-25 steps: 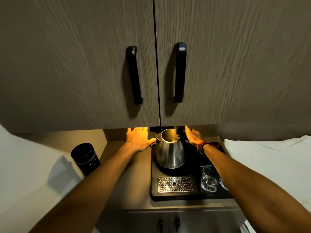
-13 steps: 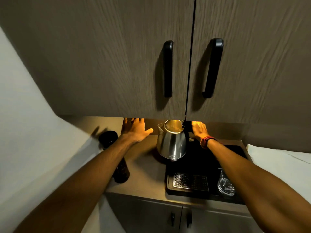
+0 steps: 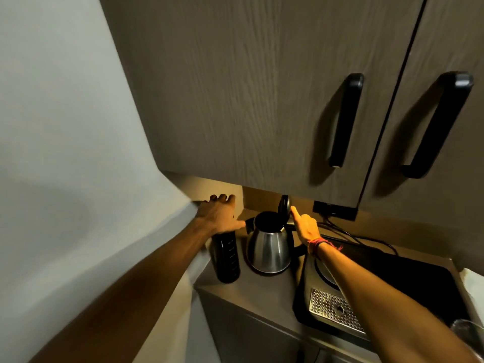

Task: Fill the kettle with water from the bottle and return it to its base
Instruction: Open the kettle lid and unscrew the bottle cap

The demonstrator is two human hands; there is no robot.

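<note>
The steel kettle [image 3: 269, 251] stands on the brown counter, just left of the black tray, with its lid [image 3: 285, 205] flipped upright and the inside dark. My right hand [image 3: 305, 227] is at the top of the kettle's black handle, index finger stretched up against the lid and the other fingers curled. The black bottle [image 3: 226, 256] stands upright left of the kettle, near the wall. My left hand [image 3: 221, 214] lies palm down over the bottle's top, fingers spread, hiding the cap. The round kettle base [image 3: 323, 272] on the tray is bare.
The black tray [image 3: 408, 279] has a metal drip grille [image 3: 331, 307], and a glass [image 3: 467, 334] sits at its front right. Wall cabinet doors [image 3: 262, 100] hang low over the counter. A white wall [image 3: 65, 153] closes the left side. Cables [image 3: 361, 238] run behind the tray.
The kettle has left its base and now stands on the counter to the left of the tray. My left hand moved from beside the kettle to above the bottle. The view swung left.
</note>
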